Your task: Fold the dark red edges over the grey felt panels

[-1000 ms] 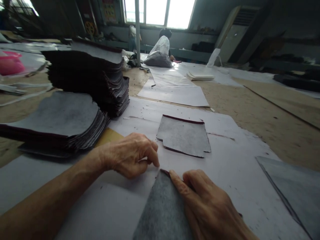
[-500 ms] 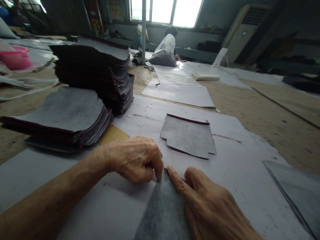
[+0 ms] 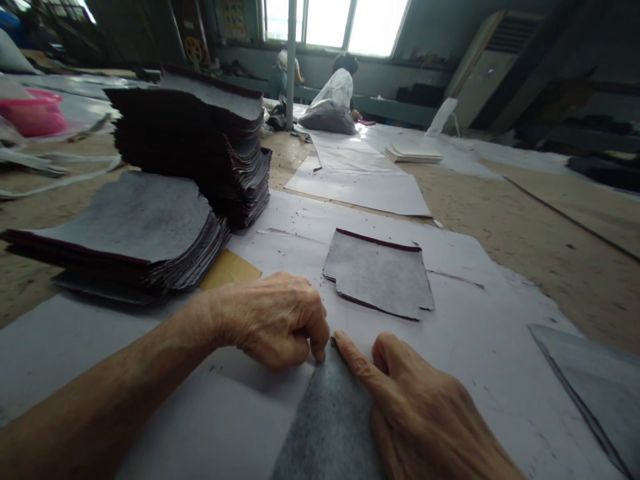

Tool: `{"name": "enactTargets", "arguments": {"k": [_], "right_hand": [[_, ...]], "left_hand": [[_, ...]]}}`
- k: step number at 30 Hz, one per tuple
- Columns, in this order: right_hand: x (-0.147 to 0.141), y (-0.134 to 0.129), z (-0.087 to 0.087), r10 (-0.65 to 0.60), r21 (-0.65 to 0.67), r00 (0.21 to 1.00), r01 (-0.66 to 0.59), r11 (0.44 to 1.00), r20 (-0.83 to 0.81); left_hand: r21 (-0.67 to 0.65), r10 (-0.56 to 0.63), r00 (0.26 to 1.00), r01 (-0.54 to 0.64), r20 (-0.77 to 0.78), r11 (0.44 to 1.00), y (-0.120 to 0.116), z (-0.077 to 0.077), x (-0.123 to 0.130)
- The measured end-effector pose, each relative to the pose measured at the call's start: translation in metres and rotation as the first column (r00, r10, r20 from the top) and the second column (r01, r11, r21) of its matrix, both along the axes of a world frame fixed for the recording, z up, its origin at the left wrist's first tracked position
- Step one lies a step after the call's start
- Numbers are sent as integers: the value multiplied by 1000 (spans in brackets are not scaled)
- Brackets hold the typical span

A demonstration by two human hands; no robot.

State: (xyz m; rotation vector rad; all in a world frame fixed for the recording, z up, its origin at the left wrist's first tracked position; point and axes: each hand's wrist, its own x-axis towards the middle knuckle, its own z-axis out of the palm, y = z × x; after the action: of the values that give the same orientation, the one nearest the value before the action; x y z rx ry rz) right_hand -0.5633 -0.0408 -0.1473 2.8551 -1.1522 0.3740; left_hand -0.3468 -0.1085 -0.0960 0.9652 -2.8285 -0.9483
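A grey fabric piece (image 3: 325,427) with a speckled backing lies in front of me, its narrow end pointing away and its near part out of view. My left hand (image 3: 273,320) is closed, the bent index fingertip down on that far end. From the right, my right hand (image 3: 425,400) presses its stretched index finger along the folded dark edge, its other fingers curled at the side of the piece. Their grip underneath is hidden. Just beyond my hands lies another grey piece (image 3: 380,273) with a dark red strip along its far edge and notched near corners.
At left stand a low stack (image 3: 145,213) of grey pieces and a taller dark stack (image 3: 195,140), beside a yellow card (image 3: 230,268). More grey pieces (image 3: 590,387) lie at right on white paper (image 3: 490,320). Farther off are a pole (image 3: 291,73), a pink basin (image 3: 35,113) and two people.
The view has shifted slightly. Both hands remain at the far end of the grey fabric piece, with hardly any visible movement.
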Motion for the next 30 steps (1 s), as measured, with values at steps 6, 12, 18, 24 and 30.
{"name": "enactTargets", "arguments": {"k": [6, 12, 18, 24, 30], "right_hand": [[2, 2, 3, -17, -46, 989, 11, 999, -147], [7, 2, 7, -45, -113, 992, 31, 993, -118], [8, 2, 7, -41, -97, 996, 33, 995, -73], [-7, 2, 5, -36, -21, 933, 46, 999, 359], [-12, 2, -1, -235, 113, 932, 212, 971, 277]], "left_hand": [[12, 10, 1000, -10, 8, 1000, 0, 0, 1], [41, 36, 999, -36, 8, 999, -1, -1, 1], [46, 26, 1000, -26, 3, 999, -2, -3, 1], [68, 19, 1000, -18, -19, 998, -3, -3, 1], [36, 34, 989, -29, -146, 999, 3, -4, 1]]}}
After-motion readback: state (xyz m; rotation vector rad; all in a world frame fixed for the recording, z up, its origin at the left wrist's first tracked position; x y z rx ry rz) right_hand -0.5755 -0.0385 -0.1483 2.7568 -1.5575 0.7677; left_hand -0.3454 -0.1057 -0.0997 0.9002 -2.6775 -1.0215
